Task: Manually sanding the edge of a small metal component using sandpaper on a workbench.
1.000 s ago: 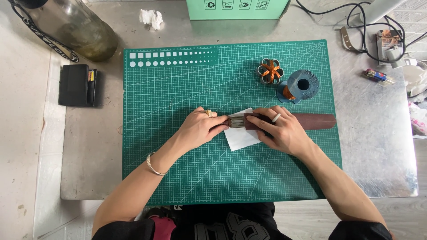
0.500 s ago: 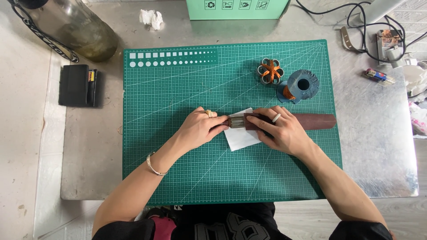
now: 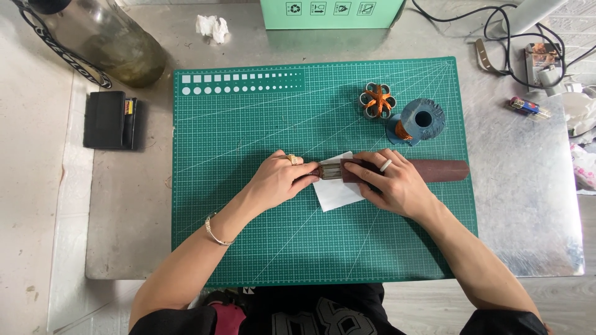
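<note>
A long dark reddish-brown strip (image 3: 442, 169) lies across the green cutting mat (image 3: 248, 124), over a small white paper sheet (image 3: 335, 192). My right hand (image 3: 391, 186) presses down on the strip's left part, a pale ring on one finger. My left hand (image 3: 279, 180) grips the strip's left end, where a small metal piece (image 3: 330, 172) shows between the two hands. What my left fingers hold beneath is hidden.
A blue thread spool (image 3: 419, 121) and an orange-and-grey flower-shaped piece (image 3: 379, 101) sit on the mat's upper right. A black wallet (image 3: 112, 120), a glass jar (image 3: 105, 40), crumpled tissue (image 3: 212, 26), a green box (image 3: 332, 12), cables (image 3: 496, 37) and a lighter (image 3: 528, 107) surround the mat.
</note>
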